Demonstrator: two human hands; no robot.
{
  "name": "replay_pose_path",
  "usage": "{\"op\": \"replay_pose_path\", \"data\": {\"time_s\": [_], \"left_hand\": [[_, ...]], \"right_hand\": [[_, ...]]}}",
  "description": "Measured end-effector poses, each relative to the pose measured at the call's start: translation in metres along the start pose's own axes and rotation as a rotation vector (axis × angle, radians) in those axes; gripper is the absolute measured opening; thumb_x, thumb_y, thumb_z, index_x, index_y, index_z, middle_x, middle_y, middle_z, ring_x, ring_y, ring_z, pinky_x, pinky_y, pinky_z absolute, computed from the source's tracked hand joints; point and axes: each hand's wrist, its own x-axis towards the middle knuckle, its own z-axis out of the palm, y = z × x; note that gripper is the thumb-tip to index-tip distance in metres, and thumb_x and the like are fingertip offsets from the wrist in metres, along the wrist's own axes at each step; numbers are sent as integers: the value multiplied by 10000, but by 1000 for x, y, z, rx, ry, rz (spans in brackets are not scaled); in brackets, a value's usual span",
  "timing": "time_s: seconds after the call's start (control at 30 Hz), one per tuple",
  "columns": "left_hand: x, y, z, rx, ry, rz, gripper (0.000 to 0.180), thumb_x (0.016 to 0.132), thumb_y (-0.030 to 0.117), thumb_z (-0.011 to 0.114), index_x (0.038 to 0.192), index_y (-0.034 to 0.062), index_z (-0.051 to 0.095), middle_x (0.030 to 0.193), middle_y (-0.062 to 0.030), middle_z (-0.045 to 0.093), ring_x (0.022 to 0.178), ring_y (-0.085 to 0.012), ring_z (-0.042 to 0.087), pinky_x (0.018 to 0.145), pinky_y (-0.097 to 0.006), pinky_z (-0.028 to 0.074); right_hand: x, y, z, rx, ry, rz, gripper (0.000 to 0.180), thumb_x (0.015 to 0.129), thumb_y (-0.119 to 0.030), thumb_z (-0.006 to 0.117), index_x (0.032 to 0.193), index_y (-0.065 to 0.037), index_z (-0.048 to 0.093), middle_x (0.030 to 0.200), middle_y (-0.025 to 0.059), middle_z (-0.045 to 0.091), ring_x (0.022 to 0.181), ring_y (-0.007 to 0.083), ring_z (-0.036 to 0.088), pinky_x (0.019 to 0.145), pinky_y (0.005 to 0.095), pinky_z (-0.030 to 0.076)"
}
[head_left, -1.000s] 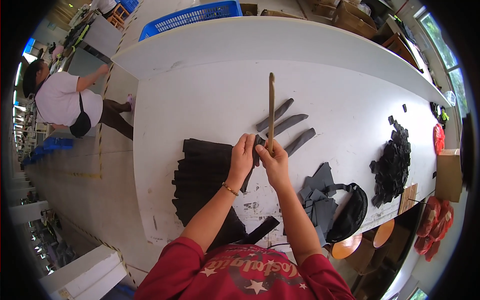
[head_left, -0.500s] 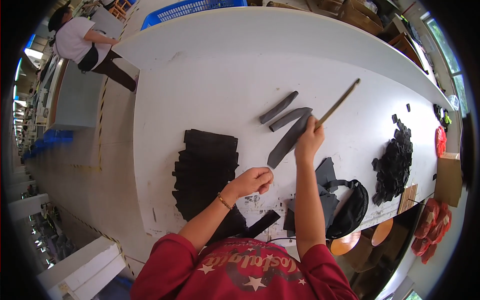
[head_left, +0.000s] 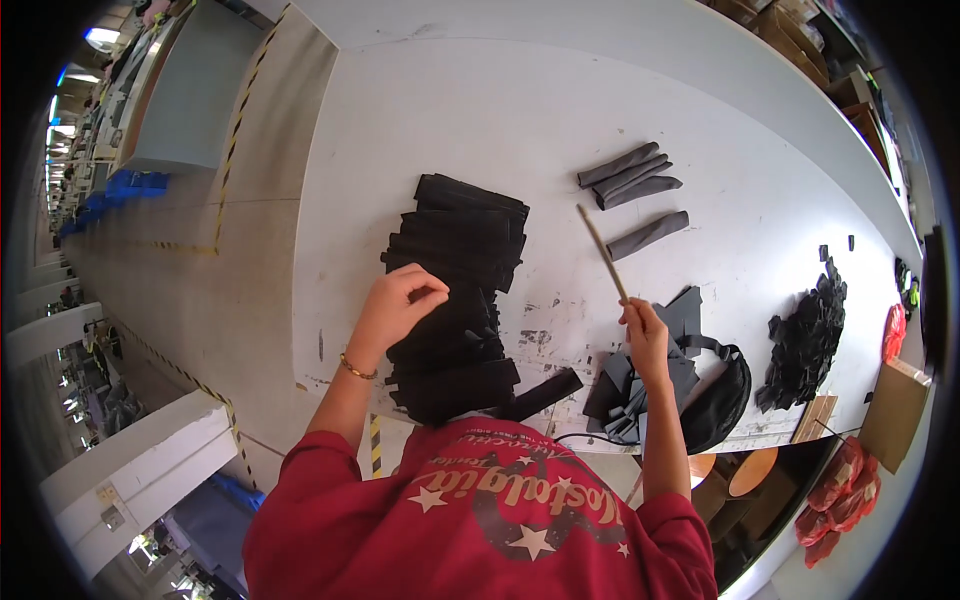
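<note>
Broadly, the white worktable [head_left: 480, 130] carries everything. Largest on it is the stack of flat black fabric pieces [head_left: 455, 300], running from mid-table down to the near edge, layers slightly fanned and untidy. Next, a dark grey heap with a black pouch [head_left: 700, 385] at the near edge, right of the stack, then a loose pile of small black scraps [head_left: 808, 335] toward the right edge.

Progress, as I judge it: four finished grey fabric tubes [head_left: 635, 190] lie beyond the stick toward the far side, three bunched together, one just apart. They look narrow, rolled or turned, soft and slightly curved. The flat stack remains thick, so I read most of the work as left to do.

Left hand [head_left: 398, 305] rests on the stack's left side, fingers curled shut over the top piece; I can't tell whether it has actually pinched a layer free.

Right hand [head_left: 645, 335] is closed around the lower end of a thin wooden stick [head_left: 602, 253], held above the table between stack and tubes, tilted up and leftward. Stick is bare, no fabric on it.
</note>
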Motion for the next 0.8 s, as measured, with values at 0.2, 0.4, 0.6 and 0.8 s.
{"op": "replay_pose_path", "data": {"time_s": [0.2, 0.4, 0.6, 0.8], "left_hand": [[-24, -20, 40, 305, 152, 87, 226, 678, 156, 776, 772, 83, 584, 775, -21, 556, 738, -215, 564, 649, -331, 488], [-31, -54, 63, 385, 187, 222, 179, 698, 174, 764, 785, 70, 648, 803, -40, 619, 812, -242, 600, 705, -356, 494], [-38, -33, 32, 119, 128, 86, 156, 689, 106, 771, 799, 37, 684, 774, -53, 659, 636, -183, 588, 606, -290, 475], [-48, -9, 15, 119, 79, 130, 144, 696, 98, 765, 800, 40, 683, 780, -40, 661, 635, -157, 578, 589, -273, 458]], "right_hand": [[-36, -14, -7, -111, -120, -196, 160, 913, -78, 570, 1018, 19, 640, 720, 32, 556, 636, 82, 489, 565, 233, 389], [-59, -36, -12, -293, -143, -273, 134, 876, -85, 603, 975, -11, 655, 747, 121, 575, 625, 217, 567, 581, 297, 436], [-71, -76, -11, -517, -166, -547, 138, 847, -99, 637, 973, -61, 677, 736, 103, 563, 633, 267, 565, 580, 344, 452], [-70, -103, -8, -746, -143, -706, 133, 825, -132, 659, 952, -108, 688, 743, 70, 572, 642, 254, 598, 559, 362, 485]]}}
